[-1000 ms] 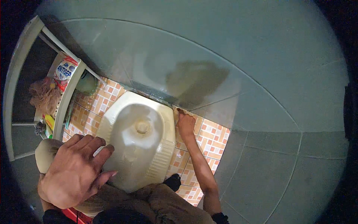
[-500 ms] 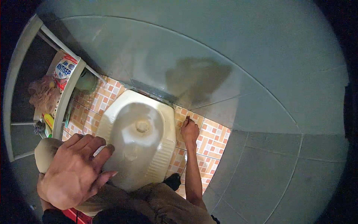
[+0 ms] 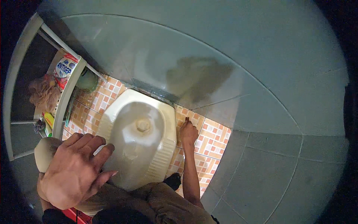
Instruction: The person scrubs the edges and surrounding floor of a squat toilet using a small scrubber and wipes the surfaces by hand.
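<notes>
My right hand (image 3: 189,133) is closed low over the tiles on the right side of the squat toilet (image 3: 168,118). A small dark brown piece (image 3: 187,119) sticks out beyond its fingertips; its kind is too small to make out. My left hand (image 3: 76,168) hangs near my bent left knee (image 3: 45,154), back upward, fingers loosely curled and the thumb apart from them, with nothing visible in it. The toilet is cream coloured, with ribbed foot rests and a greyish bowl, and lies between my two hands.
A corner rack (image 3: 69,87) at the left holds a red and white packet (image 3: 66,69), a mesh sponge (image 3: 44,91) and a yellow bottle (image 3: 49,120). Behind it stands a greenish container (image 3: 87,81). Grey-green walls (image 3: 261,48) enclose the patterned tile floor (image 3: 210,140); one has a dark wet-looking patch.
My right hand has shifted slightly toward me and left, so more of the small brown piece shows at its fingertips. My left hand has barely moved.
</notes>
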A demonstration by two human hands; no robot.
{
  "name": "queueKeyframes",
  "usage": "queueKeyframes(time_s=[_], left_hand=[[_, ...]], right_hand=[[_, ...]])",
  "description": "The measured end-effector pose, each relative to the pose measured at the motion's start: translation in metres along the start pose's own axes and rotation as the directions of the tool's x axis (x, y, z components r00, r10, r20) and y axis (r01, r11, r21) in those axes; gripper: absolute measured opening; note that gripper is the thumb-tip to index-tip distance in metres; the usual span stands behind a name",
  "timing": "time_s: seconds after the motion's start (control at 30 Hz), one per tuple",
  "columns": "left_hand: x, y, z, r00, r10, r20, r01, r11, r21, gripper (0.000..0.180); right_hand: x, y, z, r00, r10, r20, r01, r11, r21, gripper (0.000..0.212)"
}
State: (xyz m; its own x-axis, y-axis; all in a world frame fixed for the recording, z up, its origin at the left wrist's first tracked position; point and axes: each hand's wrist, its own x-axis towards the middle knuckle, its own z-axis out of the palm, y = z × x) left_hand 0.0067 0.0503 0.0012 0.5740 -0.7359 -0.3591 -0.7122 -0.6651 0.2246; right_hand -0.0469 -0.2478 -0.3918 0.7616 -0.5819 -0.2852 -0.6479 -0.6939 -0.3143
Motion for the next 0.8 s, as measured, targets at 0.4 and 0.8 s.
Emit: queueKeyframes(time_s=[0.4, 0.8], left_hand=[[-0.001, 0.002, 0.001, 1.000, -0.010, -0.012, 0.010, 1.000, -0.001, 0.046], [-0.003, 0.003, -0.001, 1.000, 0.011, -0.011, -0.011, 1.000, 0.000, 0.046]], right_hand=[[0.025, -0.001, 0.008, 0.993, -0.067, -0.093, 0.065, 0.998, -0.025, 0.031], [0.015, 0.007, 0.005, 0.993, -0.100, -0.069, 0.098, 0.995, -0.033, 0.034]])
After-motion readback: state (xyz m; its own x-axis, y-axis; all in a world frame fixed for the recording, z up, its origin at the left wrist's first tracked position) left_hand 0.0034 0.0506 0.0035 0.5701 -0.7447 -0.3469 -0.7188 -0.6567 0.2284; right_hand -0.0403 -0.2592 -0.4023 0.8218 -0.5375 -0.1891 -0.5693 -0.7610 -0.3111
